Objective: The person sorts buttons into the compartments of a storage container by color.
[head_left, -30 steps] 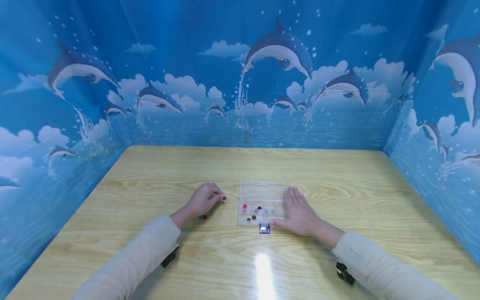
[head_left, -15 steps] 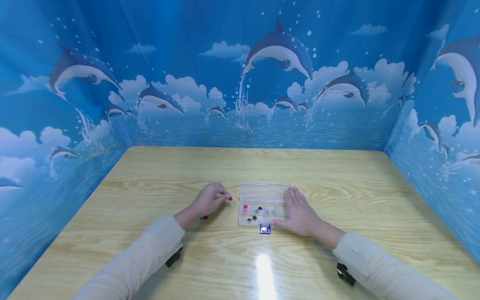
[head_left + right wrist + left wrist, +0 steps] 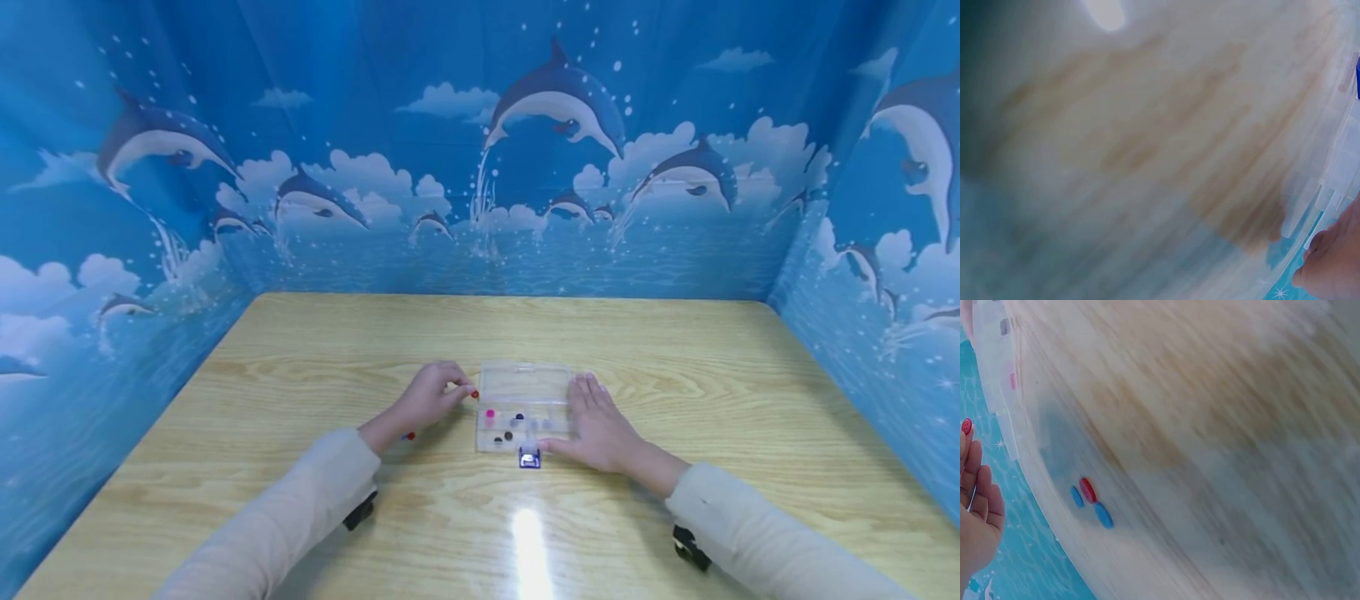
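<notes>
Between thumb and fingertips, my left hand (image 3: 433, 395) pinches a small red button (image 3: 475, 394), its holes visible in the left wrist view. The button is at the left edge of a clear plastic box (image 3: 525, 383) with its lid swung back. Inside the box's compartments are a pink button (image 3: 490, 413) and several dark buttons (image 3: 508, 436). A blue latch (image 3: 529, 457) sticks out at the box's front. My right hand (image 3: 600, 432) rests along the box's right side, fingers straight, thumb near the latch; in the right wrist view only part of this hand shows.
On the wooden table (image 3: 637, 333), left of the box, lie a red button (image 3: 1087, 490) and two blue buttons (image 3: 1104, 515); my left forearm partly hides them in the head view. A dolphin-print curtain (image 3: 420, 125) stands behind and beside the table.
My left hand has moved right, carrying the red button from a spot short of the box to the box's left edge. The right hand and the box have stayed put.
</notes>
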Demonstrator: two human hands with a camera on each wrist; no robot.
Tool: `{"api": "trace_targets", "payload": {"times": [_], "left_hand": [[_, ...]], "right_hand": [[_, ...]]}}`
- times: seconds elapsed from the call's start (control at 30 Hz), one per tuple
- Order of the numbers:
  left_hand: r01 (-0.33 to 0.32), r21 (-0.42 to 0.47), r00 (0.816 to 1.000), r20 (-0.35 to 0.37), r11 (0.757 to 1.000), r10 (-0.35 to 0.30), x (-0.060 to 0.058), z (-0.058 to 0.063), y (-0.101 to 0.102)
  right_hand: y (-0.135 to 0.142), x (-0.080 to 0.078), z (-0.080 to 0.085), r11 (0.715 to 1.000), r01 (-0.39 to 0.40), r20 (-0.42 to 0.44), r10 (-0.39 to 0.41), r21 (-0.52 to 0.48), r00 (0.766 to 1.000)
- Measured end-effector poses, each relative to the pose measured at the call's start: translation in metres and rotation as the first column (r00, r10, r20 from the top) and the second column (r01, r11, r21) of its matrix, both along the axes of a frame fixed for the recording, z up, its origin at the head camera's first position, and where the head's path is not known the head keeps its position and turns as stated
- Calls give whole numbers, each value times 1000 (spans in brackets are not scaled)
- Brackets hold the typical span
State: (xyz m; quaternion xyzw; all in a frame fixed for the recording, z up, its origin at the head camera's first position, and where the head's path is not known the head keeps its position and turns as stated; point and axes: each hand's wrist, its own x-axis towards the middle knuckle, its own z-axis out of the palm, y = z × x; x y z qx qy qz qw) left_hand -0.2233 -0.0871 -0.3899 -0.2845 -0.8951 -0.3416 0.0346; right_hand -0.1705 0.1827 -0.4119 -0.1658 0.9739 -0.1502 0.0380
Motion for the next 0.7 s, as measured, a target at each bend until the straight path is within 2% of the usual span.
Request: {"api": "trace_targets", "payload": {"times": [0.2,0.33,0.7], "left_hand": [[2,-18,1000,22,1000,-1,2,5,10],[20,-18,1000,4,1000,-20,2,8,18],[27,-8,999,22,1000,-27,0,7,29]], "right_hand": [[0,0,0,1000,-1,-7,1,6,1000],[-1,0,0,1000,0,-12,0,8,1000],[-1,0,0,1000,4,-9,-4,1,1000]]}}
